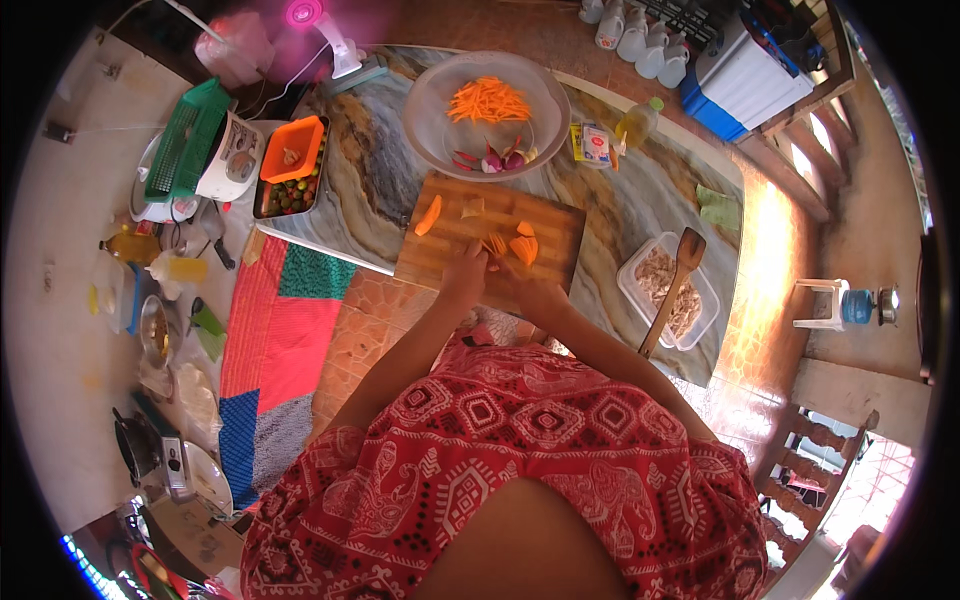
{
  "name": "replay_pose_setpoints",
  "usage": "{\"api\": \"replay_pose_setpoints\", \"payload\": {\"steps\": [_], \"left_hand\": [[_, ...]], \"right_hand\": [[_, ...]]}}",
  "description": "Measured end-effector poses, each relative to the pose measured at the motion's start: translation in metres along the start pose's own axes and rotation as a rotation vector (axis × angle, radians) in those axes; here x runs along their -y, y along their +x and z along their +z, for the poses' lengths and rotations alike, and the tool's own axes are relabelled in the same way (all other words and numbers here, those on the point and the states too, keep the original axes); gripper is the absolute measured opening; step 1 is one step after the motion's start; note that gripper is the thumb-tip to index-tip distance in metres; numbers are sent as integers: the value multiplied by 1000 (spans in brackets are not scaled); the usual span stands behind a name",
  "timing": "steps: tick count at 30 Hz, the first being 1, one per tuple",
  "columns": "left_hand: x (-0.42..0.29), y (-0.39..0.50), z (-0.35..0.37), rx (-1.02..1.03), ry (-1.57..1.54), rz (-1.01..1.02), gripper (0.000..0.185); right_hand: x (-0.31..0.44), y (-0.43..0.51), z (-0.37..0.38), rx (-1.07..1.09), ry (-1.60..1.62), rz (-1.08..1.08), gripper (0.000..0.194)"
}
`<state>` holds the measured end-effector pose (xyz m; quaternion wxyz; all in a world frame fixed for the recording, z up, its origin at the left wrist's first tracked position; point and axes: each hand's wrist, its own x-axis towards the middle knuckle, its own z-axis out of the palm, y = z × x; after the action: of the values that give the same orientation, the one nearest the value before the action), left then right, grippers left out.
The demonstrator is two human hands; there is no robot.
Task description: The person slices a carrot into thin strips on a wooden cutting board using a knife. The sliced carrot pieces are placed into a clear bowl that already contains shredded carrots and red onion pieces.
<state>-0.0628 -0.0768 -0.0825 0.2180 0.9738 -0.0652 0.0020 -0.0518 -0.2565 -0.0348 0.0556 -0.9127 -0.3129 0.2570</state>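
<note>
Both hands are at the near part of a wooden cutting board (450, 217). My left hand (466, 270) has its fingertips down at some thin orange vegetable slices (495, 244), probably carrot. My right hand (536, 292) is bent low just right of them; what it grips is hidden or too blurred to tell. More orange slices (525, 250) lie fanned at the right, and a longer orange piece (428, 215) lies at the left. Beyond the board, a big translucent bowl (416, 124) holds orange strips (489, 101), red chillies (465, 160) and purple-skinned onions (502, 161).
A plastic container (626, 281) of shredded food with a wooden spatula (679, 281) across it stands at right. Seasoning packets (595, 142) and an oil bottle (639, 124) lie beyond. At left are an orange basket (292, 150), a white rice cooker (231, 157) and a pink-lit fan (337, 49).
</note>
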Motion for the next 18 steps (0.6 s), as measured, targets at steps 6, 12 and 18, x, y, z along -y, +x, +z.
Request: {"api": "replay_pose_setpoints", "payload": {"steps": [6,12,18], "left_hand": [[-2,2,2,-7,21,-45,12],[2,2,0,18,3,-13,11],[2,0,1,-40,-28,15,8]], "right_hand": [[0,-6,3,6,53,37,86],[-9,-41,14,-21,175,30,89],[-15,-56,8,-5,203,81,86]]}}
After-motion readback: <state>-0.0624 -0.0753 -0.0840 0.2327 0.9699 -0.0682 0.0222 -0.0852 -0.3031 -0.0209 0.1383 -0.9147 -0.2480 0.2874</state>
